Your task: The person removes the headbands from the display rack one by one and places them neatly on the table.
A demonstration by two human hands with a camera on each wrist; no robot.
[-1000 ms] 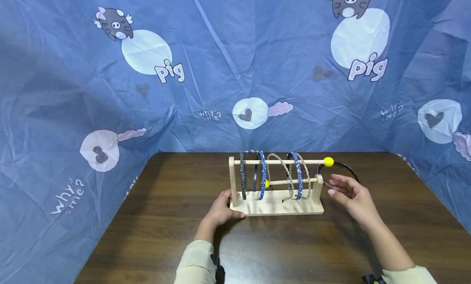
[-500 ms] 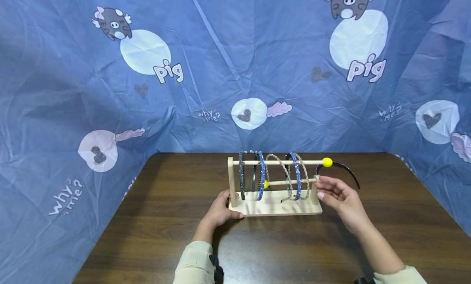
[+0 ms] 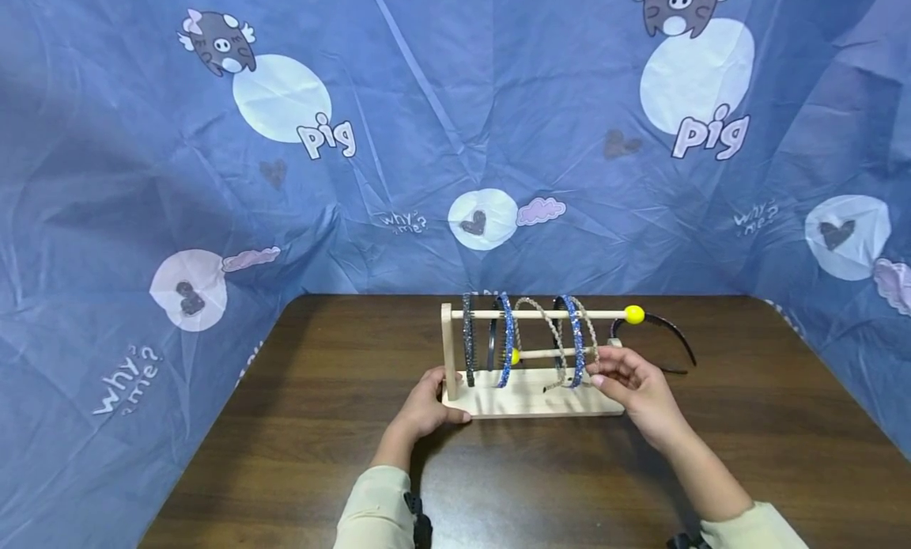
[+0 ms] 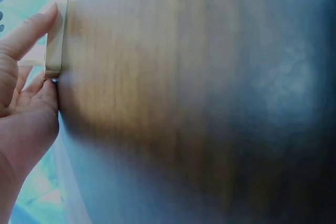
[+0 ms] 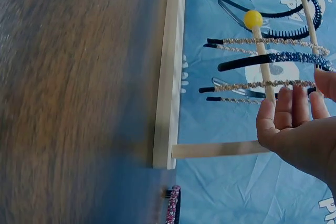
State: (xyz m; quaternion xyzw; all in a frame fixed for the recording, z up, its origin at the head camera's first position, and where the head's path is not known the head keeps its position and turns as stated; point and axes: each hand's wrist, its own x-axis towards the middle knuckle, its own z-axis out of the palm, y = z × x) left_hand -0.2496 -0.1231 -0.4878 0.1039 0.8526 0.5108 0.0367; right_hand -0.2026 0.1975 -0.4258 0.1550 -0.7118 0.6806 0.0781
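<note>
A wooden headband rack (image 3: 527,405) stands on the table, with a yellow-ended upper rod and a lower rod. My left hand (image 3: 423,410) grips the left end of its base, thumb in front; in the left wrist view the hand (image 4: 29,87) shows at the left edge. Several headbands hang on the rack: a dark glittery headband (image 3: 468,339), a blue headband (image 3: 508,343), another blue headband (image 3: 577,343) and twisted beige ones. My right hand (image 3: 640,395) pinches the rightmost beige headband (image 5: 247,85), near the lower rod. The right post is partly hidden behind the fingers.
Behind the rack's right end, a dark headband (image 3: 672,327) lies on the brown wooden table (image 3: 541,486). Its pinkish glitter shows in the right wrist view. A blue printed cloth (image 3: 398,138) hangs around the table's back and sides.
My right hand has moved left from beside the rack's right post to the rightmost beige headband, thumb and fingers drawing closer together. The left hand and rack have stayed in place.
</note>
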